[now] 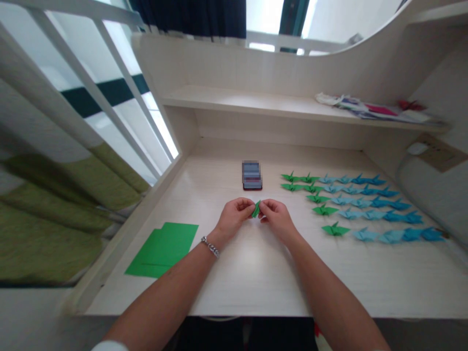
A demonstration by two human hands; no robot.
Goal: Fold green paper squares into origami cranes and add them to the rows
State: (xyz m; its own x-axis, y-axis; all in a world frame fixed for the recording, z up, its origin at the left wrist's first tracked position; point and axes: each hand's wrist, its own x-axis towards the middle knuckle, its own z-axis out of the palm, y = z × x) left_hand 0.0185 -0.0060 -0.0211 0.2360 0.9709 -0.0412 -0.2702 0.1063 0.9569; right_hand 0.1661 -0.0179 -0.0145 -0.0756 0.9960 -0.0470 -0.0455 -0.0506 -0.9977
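Observation:
A small folded piece of green paper is pinched between both hands above the middle of the desk. My left hand, with a chain bracelet at the wrist, grips its left side between thumb and fingers. On its right side, my right hand pinches it the same way. Fingertips cover part of the folds, so its full shape cannot be told. Rows of folded paper cranes stand to the right, green ones at the left end and light to darker blue ones further right.
Green paper sheets lie overlapping at the desk's left. A phone rests just beyond my hands. Papers are piled on the shelf along the back. A white plug sits in the wall outlet at right.

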